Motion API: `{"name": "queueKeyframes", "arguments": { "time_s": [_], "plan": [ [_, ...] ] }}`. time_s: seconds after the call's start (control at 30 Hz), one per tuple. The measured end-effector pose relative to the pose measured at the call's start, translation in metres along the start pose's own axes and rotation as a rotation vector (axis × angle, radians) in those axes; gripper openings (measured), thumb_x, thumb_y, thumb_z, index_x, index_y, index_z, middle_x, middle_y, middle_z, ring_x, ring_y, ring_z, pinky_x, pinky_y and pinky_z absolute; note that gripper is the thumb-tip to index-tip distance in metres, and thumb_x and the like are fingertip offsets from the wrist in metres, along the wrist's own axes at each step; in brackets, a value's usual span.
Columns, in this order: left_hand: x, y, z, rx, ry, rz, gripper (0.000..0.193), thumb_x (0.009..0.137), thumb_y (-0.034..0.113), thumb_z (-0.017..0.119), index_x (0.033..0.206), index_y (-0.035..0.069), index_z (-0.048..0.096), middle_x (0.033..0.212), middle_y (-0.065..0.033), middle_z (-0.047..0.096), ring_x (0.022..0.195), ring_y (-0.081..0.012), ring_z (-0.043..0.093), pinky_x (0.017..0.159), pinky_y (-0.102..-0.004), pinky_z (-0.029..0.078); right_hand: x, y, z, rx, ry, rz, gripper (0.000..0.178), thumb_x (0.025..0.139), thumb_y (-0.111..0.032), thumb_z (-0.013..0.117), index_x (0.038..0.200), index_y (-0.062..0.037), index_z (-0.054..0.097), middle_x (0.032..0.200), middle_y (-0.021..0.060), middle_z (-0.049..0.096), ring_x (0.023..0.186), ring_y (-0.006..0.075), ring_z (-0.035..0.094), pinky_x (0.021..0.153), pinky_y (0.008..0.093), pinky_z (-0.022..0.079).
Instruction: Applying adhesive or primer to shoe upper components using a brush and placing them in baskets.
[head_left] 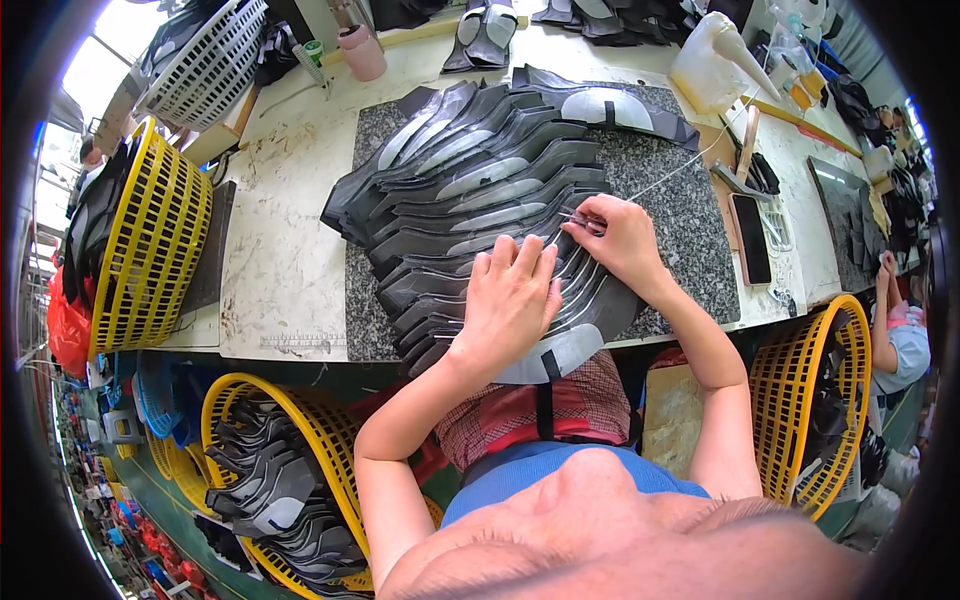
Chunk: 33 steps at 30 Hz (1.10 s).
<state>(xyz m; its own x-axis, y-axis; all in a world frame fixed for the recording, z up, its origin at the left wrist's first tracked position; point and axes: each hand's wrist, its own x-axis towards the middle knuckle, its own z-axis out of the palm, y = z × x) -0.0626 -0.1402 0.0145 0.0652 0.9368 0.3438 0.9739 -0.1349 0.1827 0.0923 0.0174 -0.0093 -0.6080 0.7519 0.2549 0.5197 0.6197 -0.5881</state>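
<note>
Dark grey and black cut pieces with pale grey oval patches, which look like shoe uppers (490, 187), lie overlapped in a long fanned stack on the worktop. My left hand (512, 305) rests on the near part of the stack, fingers stretched out over the pieces. Just right of it, my right hand (622, 240) pinches a thin, dark metal tool (574, 217), its tip over the pieces' right edges. The tool's exact kind is too small to make out. A pale cord (672, 174) runs from near this hand to the upper right. The nearest upper (560, 352) overhangs the table's front edge.
Under the stack lies a speckled stone slab (690, 230). A phone (750, 238), a hammer-like tool (740, 165) and a white jug (712, 65) stand or lie right. Yellow baskets (165, 235) flank the table, one (232, 395) holding more uppers. Another person (900, 340) sits far right.
</note>
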Motion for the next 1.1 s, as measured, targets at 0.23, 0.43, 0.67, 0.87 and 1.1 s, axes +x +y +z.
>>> {"name": "queueKeyframes", "arguments": {
  "time_s": [0.23, 0.43, 0.67, 0.87, 1.1],
  "plan": [
    [-0.001, -0.003, 0.004, 0.015, 0.014, -0.012, 0.042, 0.088, 0.027, 0.067, 0.123, 0.004, 0.068, 0.116, -0.0073, 0.055, 0.106, -0.0266, 0.051, 0.085, -0.0406, 0.044, -0.007, -0.004, -0.024, 0.142, 0.137, -0.053, 0.024, 0.088, -0.027, 0.081, 0.093, -0.0058, 0.071, 0.078, 0.0072, 0.068, 0.074, 0.0238, 0.072, 0.064, 0.0359, 0.053],
    [0.000, -0.001, 0.003, 0.001, 0.011, -0.023, 0.043, 0.087, 0.027, 0.068, 0.124, 0.005, 0.068, 0.116, -0.0073, 0.055, 0.106, -0.0269, 0.051, 0.085, -0.0411, 0.043, -0.011, 0.016, -0.021, -0.098, -0.086, 0.113, 0.049, 0.096, -0.050, 0.064, 0.086, -0.0035, 0.076, 0.075, 0.0151, 0.073, 0.073, 0.0361, 0.072, 0.068, 0.0480, 0.055],
    [-0.001, -0.001, 0.006, -0.008, 0.038, -0.012, 0.044, 0.087, 0.026, 0.069, 0.125, 0.006, 0.068, 0.115, -0.0071, 0.054, 0.105, -0.0268, 0.051, 0.084, -0.0413, 0.043, -0.005, 0.018, -0.010, -0.080, -0.048, 0.075, 0.045, 0.093, -0.046, 0.070, 0.084, -0.0022, 0.073, 0.073, 0.0148, 0.071, 0.070, 0.0340, 0.072, 0.065, 0.0443, 0.054],
    [-0.002, -0.001, 0.004, -0.008, 0.045, -0.019, 0.043, 0.087, 0.026, 0.069, 0.125, 0.006, 0.068, 0.114, -0.0070, 0.054, 0.105, -0.0268, 0.051, 0.084, -0.0412, 0.043, -0.003, 0.014, -0.009, -0.103, -0.054, 0.104, 0.045, 0.093, -0.047, 0.070, 0.083, -0.0031, 0.073, 0.073, 0.0133, 0.073, 0.071, 0.0337, 0.073, 0.065, 0.0440, 0.055],
    [-0.001, -0.001, 0.005, -0.028, 0.046, -0.012, 0.043, 0.087, 0.026, 0.069, 0.125, 0.005, 0.068, 0.113, -0.0070, 0.054, 0.105, -0.0267, 0.051, 0.084, -0.0411, 0.043, 0.003, 0.024, 0.003, -0.078, 0.029, -0.034, 0.042, 0.095, -0.043, 0.070, 0.080, -0.0044, 0.070, 0.067, 0.0127, 0.067, 0.066, 0.0325, 0.070, 0.060, 0.0443, 0.052]
  ]
}}
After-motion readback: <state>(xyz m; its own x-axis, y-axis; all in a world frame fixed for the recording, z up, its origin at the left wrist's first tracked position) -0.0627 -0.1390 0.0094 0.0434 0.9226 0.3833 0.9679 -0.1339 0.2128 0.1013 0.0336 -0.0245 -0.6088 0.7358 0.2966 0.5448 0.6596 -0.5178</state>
